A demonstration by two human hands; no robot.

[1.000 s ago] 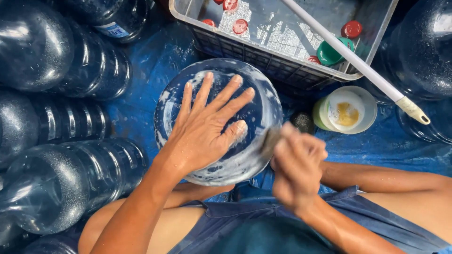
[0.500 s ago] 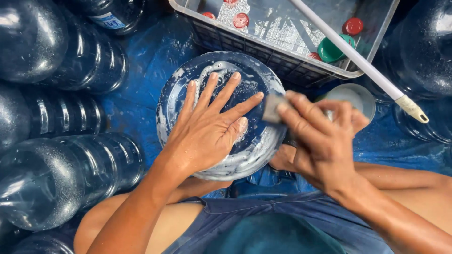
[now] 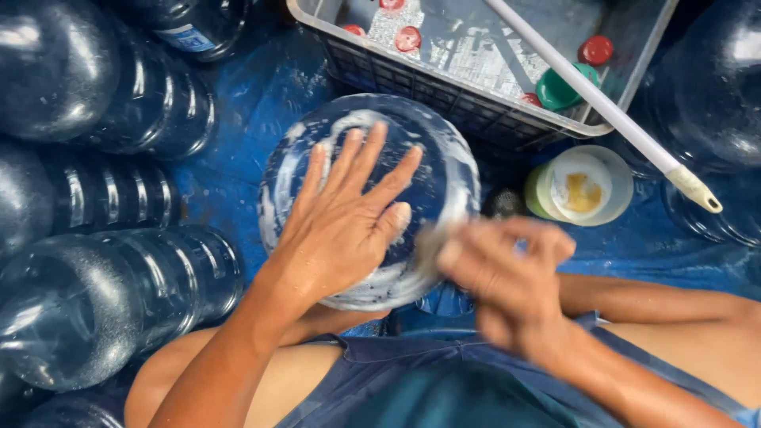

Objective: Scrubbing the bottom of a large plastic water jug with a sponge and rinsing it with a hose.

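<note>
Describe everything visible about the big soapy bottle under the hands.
The large water bottle is translucent blue plastic, seen end-on so its round bottom faces the camera. White soap foam streaks the rim and surface. It stands between the person's legs on a blue tarp, just in front of a grey crate. The left hand lies flat on it, fingers spread. The right hand, blurred, meets its right edge with something grey, perhaps a sponge.

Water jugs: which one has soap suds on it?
The upended jug under the left hand, between the knees; white lather streaks its base. The surrounding jugs look suds-free.
</note>
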